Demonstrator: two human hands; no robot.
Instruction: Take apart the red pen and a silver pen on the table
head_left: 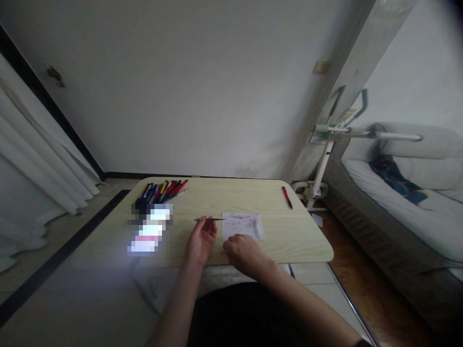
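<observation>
My left hand point(201, 241) is over the light wooden table point(300, 241), palm turned up, with its fingertips pinched on a thin dark pen point(210, 220) that points right toward a small scribbled paper point(246, 224). My right hand point(241, 251) rests palm down on the near left corner of that paper, fingers curled. Whether anything is under those fingers I cannot see.
A bunch of several coloured pens point(162, 190) lies at the table's far left, beside a blurred bright patch point(150, 229). One red pen point(287, 197) lies alone at the far right. A white exercise machine point(325, 149) and a grey sofa point(405, 193) stand to the right.
</observation>
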